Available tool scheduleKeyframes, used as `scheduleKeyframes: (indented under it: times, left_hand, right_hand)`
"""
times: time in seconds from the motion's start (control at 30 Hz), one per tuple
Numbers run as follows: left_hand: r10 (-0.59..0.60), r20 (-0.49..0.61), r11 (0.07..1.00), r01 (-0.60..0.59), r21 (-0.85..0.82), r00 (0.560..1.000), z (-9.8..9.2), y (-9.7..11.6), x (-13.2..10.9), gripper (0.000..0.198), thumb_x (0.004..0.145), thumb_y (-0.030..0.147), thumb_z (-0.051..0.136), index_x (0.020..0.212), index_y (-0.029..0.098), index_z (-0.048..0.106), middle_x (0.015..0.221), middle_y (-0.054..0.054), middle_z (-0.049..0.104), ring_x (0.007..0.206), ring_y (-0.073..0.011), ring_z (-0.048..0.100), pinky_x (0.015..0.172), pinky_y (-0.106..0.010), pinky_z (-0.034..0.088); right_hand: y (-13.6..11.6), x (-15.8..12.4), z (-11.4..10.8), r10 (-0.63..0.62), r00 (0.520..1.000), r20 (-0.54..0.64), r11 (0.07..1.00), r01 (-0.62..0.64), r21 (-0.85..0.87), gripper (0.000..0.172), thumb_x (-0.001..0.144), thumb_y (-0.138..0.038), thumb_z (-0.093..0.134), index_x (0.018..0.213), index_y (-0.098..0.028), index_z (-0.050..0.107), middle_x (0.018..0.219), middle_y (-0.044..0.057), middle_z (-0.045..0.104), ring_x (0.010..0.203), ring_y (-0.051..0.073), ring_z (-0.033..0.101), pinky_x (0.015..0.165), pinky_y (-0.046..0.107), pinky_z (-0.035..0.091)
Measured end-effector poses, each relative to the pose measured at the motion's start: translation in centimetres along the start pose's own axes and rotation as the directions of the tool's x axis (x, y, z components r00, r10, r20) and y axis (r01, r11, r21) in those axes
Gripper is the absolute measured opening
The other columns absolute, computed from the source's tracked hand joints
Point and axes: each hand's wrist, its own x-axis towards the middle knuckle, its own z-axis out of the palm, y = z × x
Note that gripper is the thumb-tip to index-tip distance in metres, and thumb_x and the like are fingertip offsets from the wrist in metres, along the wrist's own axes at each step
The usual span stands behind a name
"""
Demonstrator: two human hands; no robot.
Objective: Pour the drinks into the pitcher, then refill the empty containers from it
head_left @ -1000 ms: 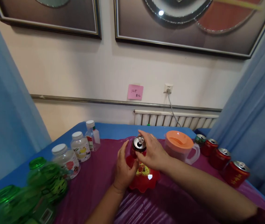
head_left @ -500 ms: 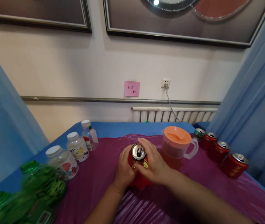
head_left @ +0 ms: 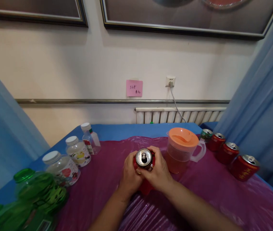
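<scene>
A red drink can [head_left: 148, 159] stands close to upright between my two hands, its silver lid, pull tab and dark opening facing up. My left hand [head_left: 129, 175] wraps around its left side. Around the right side close the fingers of my right hand [head_left: 160, 173], with the thumb across the front. Most of the can's body is hidden by my hands. Just right of them stands a clear pitcher [head_left: 178, 155] with an orange lid [head_left: 182, 136] and brownish liquid inside.
Several cans, including a red can [head_left: 243, 168], line the table's right side. On the left are clear jars [head_left: 64, 170] with white lids, a small clear bottle [head_left: 92, 141] and green containers [head_left: 40, 191]. Purple plastic sheeting [head_left: 98, 186] covers part of the blue table.
My right hand has shifted down from the can's rim to its side. The can's lid shows more fully, with its opening turned. The view has tilted slightly.
</scene>
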Motion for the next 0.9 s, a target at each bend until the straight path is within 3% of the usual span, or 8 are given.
scheduleKeyframes:
  times: [0.2,0.37,0.5,0.73,0.9]
  left_hand:
    - [0.127,0.032,0.991,-0.128,0.024,0.991,0.1,-0.5,-0.1,0.065,0.080,0.037,0.078,0.138,0.021,0.052,0.130,-0.013,0.066,0.119,-0.0319,0.065,0.105,-0.052,0.052]
    - [0.194,0.102,0.980,-0.196,0.011,0.976,-0.3,-0.1,-0.4,0.074,0.081,0.027,0.071,0.149,0.023,0.043,0.144,-0.015,0.059,0.132,-0.0331,0.058,0.114,-0.055,0.047]
    - [0.206,0.154,0.978,-0.206,-0.013,0.966,-0.7,0.7,-0.4,0.081,0.077,0.023,0.070,0.152,0.024,0.040,0.149,-0.014,0.056,0.137,-0.0339,0.055,0.117,-0.055,0.044]
    - [0.211,0.121,0.977,-0.210,-0.019,0.970,-0.7,0.6,-0.5,0.075,0.079,0.024,0.073,0.148,0.025,0.044,0.144,-0.013,0.060,0.132,-0.0318,0.059,0.115,-0.052,0.046]
    - [0.217,0.066,0.976,-0.217,-0.010,0.974,-0.5,0.0,-0.6,0.070,0.085,0.039,0.077,0.146,0.025,0.046,0.138,-0.013,0.063,0.127,-0.0307,0.062,0.113,-0.051,0.048]
  right_hand:
    - [0.4,-0.6,-0.6,-0.074,0.997,0.020,0.996,0.073,0.049,0.070,0.075,-0.027,0.081,0.135,-0.026,0.046,0.129,0.009,0.064,0.117,0.027,0.064,0.102,0.045,0.052]
    - [0.8,-0.4,-1.6,-0.246,0.969,0.027,0.964,0.241,0.116,0.071,0.080,-0.029,0.080,0.142,-0.026,0.045,0.136,0.011,0.061,0.126,0.029,0.060,0.109,0.047,0.050]
    - [1.1,-0.3,-2.3,-0.302,0.953,0.030,0.946,0.296,0.132,0.070,0.085,-0.033,0.078,0.146,-0.027,0.044,0.140,0.012,0.058,0.133,0.031,0.055,0.112,0.051,0.047]
    - [1.5,-0.5,-2.7,-0.330,0.942,0.065,0.937,0.318,0.144,0.069,0.088,-0.034,0.073,0.149,-0.027,0.043,0.144,0.013,0.055,0.139,0.032,0.050,0.116,0.052,0.044]
    - [1.7,-0.6,-2.7,-0.343,0.933,0.111,0.939,0.336,0.081,0.072,0.091,-0.036,0.068,0.155,-0.024,0.038,0.150,0.015,0.051,0.142,0.033,0.048,0.117,0.053,0.043]
